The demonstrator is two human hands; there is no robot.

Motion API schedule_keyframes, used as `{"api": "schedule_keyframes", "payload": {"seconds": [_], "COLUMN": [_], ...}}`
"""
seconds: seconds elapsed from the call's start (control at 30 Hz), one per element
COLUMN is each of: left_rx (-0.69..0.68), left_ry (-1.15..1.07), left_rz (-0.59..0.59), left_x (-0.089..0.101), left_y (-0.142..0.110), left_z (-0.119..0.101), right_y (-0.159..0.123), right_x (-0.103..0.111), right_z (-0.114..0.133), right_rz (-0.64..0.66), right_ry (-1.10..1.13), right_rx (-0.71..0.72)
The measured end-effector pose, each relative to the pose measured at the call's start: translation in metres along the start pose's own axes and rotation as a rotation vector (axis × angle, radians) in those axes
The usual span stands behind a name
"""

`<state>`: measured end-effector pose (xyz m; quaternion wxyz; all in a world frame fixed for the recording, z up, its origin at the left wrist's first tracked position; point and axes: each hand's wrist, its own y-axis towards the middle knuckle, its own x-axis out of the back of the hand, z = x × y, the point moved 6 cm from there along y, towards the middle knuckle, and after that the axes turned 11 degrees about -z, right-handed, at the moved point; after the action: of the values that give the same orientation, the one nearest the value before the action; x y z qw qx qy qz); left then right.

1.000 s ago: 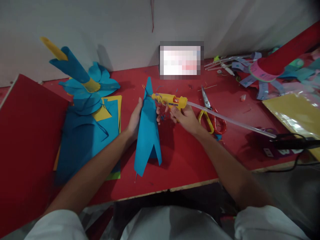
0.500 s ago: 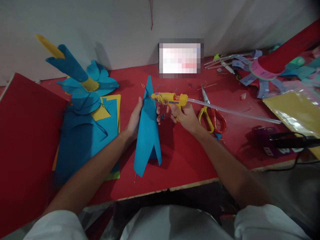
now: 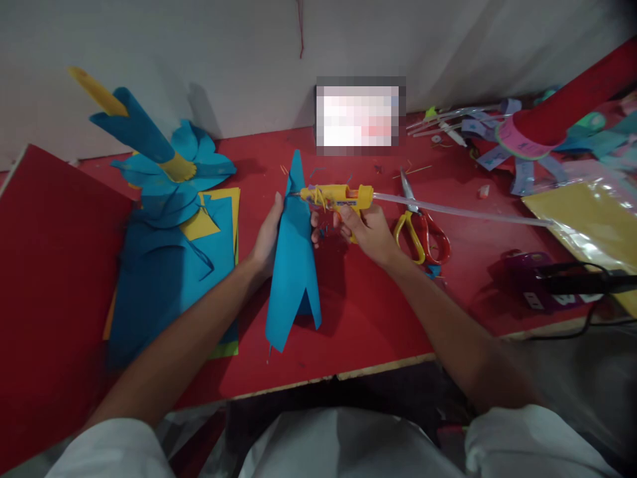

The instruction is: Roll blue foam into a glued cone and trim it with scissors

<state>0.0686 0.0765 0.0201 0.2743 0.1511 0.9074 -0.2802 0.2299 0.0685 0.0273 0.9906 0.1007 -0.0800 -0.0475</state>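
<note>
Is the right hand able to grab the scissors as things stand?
Probably not without freeing itself first: the right hand grips the glue gun. The scissors lie close by, handles uncovered, though the long glue stick passes across them near the blades.

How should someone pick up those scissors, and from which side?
I'd take the scissors by both handle loops, from the near edge of the table. The loops face that edge while the blades point toward the wall. The glue stick crosses the scissors near their pivot, so a grip there looks awkward.
</note>
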Motion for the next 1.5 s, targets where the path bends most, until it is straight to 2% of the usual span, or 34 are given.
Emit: {"api": "schedule_keyframes", "payload": {"seconds": [0.17, 0.33, 0.5, 0.73, 0.87, 1.0, 1.03, 1.1, 1.2, 1.33, 1.5], "left_rx": [0.005, 0.011, -0.051, -0.139, -0.082, -0.004, 0.013, 0.021, 0.016, 0.07, 0.078], "left_ry": [0.003, -0.072, -0.181, -0.146, -0.107, -0.028, -0.012, 0.007, 0.029, 0.111, 0.145], "left_rz": [0.017, -0.023, -0.08, -0.036, -0.019, -0.03, -0.027, -0.02, -0.022, -0.029, -0.087], "left_x": [0.0, 0.002, 0.008, 0.006, 0.003, 0.002, 0.002, 0.001, 0.002, 0.001, 0.0], "left_y": [0.0, 0.001, 0.002, 0.002, 0.001, -0.002, -0.002, -0.002, -0.001, 0.0, -0.001], "left_z": [0.001, -0.001, -0.006, -0.011, -0.008, -0.003, -0.001, 0.001, 0.004, 0.009, 0.008], "right_y": [0.002, 0.003, 0.007, 0.017, 0.018, 0.015, 0.013, 0.006, -0.007, -0.018, -0.022], "right_x": [0.004, 0.01, 0.026, 0.032, 0.041, 0.049, 0.048, 0.036, 0.012, -0.007, -0.014], "right_z": [-0.002, 0.002, 0.007, -0.009, -0.008, 0.015, 0.022, 0.034, 0.045, 0.047, 0.045], "right_rz": [-0.048, -0.037, -0.112, 0.05, 0.073, -0.067, -0.091, -0.06, 0.065, 0.154, 0.193], "right_ry": [0.001, 0.014, -0.333, -0.75, -0.814, -0.733, -0.702, -0.663, -0.64, -0.674, -0.768], "right_rx": [0.001, 0.064, 0.167, 0.313, 0.415, 0.509, 0.538, 0.596, 0.673, 0.713, 0.719]}}
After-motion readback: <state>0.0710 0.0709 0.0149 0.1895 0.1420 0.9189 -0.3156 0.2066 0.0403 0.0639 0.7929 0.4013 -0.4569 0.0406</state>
